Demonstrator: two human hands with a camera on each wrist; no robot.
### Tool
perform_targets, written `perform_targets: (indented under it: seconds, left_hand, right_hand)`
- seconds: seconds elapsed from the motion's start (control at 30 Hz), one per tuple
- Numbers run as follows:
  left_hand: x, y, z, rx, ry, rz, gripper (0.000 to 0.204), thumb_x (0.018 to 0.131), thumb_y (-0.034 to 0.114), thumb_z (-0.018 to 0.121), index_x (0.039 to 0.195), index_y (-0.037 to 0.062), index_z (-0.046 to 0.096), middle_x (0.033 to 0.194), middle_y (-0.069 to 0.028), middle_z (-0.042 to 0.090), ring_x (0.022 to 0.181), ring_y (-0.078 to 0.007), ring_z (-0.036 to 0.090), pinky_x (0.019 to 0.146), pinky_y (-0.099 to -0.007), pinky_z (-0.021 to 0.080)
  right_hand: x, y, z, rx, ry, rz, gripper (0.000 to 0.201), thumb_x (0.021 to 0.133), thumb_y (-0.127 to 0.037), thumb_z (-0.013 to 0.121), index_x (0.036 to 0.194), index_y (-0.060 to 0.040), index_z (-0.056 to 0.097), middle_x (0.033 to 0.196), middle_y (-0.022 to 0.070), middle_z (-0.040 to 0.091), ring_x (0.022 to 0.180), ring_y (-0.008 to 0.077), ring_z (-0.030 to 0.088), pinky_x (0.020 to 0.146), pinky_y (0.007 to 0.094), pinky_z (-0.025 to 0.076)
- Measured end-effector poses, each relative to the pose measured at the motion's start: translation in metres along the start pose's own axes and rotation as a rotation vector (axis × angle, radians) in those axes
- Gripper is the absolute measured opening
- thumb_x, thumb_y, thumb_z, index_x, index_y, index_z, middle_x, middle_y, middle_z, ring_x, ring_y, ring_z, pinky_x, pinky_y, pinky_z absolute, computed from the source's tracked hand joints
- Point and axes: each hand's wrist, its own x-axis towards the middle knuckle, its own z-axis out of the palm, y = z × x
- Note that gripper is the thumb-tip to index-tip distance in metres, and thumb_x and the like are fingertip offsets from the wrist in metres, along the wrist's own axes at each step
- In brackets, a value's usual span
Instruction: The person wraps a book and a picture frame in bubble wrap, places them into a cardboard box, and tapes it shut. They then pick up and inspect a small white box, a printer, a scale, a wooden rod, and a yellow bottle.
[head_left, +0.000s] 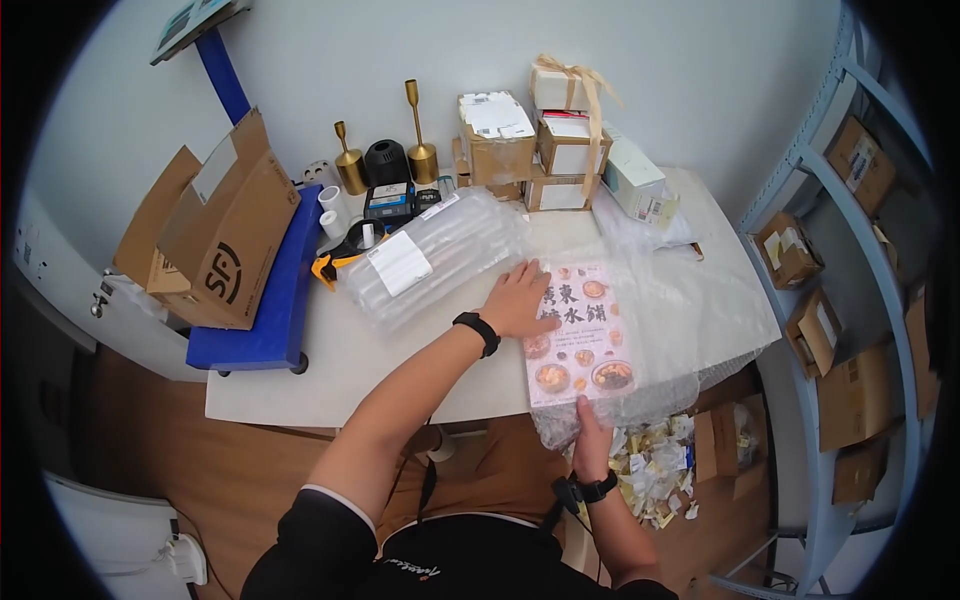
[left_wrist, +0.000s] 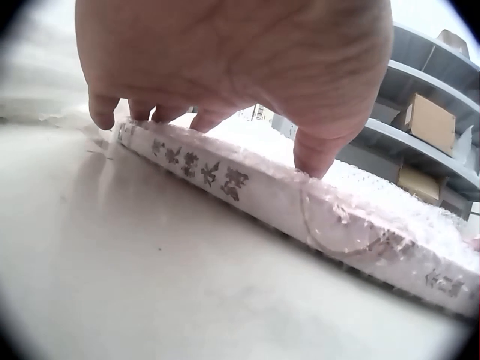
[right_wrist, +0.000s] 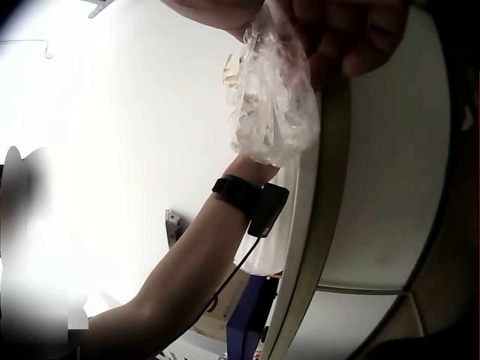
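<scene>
A pink printed box [head_left: 580, 335] with dark characters lies at the table's front edge, on bubble wrap [head_left: 680, 320] that spreads to its right. My left hand [head_left: 517, 302] rests on the box's upper left part with fingers spread; in the left wrist view the fingertips and thumb of the left hand [left_wrist: 232, 60] touch the top of the box's printed side [left_wrist: 225, 176]. At the near edge my right hand [head_left: 592, 440] grips the box and wrap, thumb on top. In the right wrist view the right hand [right_wrist: 330, 30] pinches crumpled clear wrap [right_wrist: 274, 112].
Inflated clear packaging [head_left: 440, 250] with a white label lies left of the box. Behind stand gold candle holders [head_left: 423, 160] and stacked cartons [head_left: 500, 150]. An open carton [head_left: 225, 230] sits on a blue stand at left; shelves [head_left: 850, 200] rise at right. Scraps [head_left: 655, 470] lie below.
</scene>
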Motion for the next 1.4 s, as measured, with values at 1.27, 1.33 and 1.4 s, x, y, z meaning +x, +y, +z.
perform_targets:
  seconds: [1.27, 1.33, 1.4]
  left_hand:
    - [0.043, -0.033, -0.024, -0.730, 0.104, -0.279, 0.029, 0.085, 0.011, 0.063, 0.111, -0.0001, 0.060, 0.089, -0.0164, 0.068, 0.090, -0.0242, 0.067, 0.077, -0.0363, 0.051]
    - [0.046, -0.033, -0.028, -0.633, -0.034, -0.246, 0.039, 0.087, 0.022, 0.060, 0.115, -0.0035, 0.064, 0.097, -0.0211, 0.070, 0.095, -0.0293, 0.066, 0.083, -0.0370, 0.051]
    - [0.055, -0.043, -0.023, -0.652, -0.038, -0.253, 0.042, 0.089, 0.027, 0.056, 0.113, -0.0056, 0.066, 0.101, -0.0233, 0.070, 0.097, -0.0331, 0.066, 0.086, -0.0382, 0.051]
  right_hand:
    - [-0.007, -0.006, -0.027, -0.046, 0.049, -0.069, 0.047, 0.098, -0.009, 0.064, 0.140, 0.0041, 0.049, 0.137, 0.0093, 0.056, 0.122, 0.0179, 0.054, 0.106, 0.0328, 0.042]
    - [-0.011, -0.011, -0.023, -0.021, 0.032, -0.072, 0.046, 0.098, -0.010, 0.064, 0.140, 0.0041, 0.049, 0.136, 0.0094, 0.056, 0.121, 0.0176, 0.054, 0.105, 0.0327, 0.042]
    - [-0.012, -0.012, -0.024, 0.008, 0.014, -0.076, 0.046, 0.098, -0.010, 0.064, 0.139, 0.0042, 0.050, 0.136, 0.0095, 0.057, 0.121, 0.0174, 0.054, 0.105, 0.0326, 0.042]
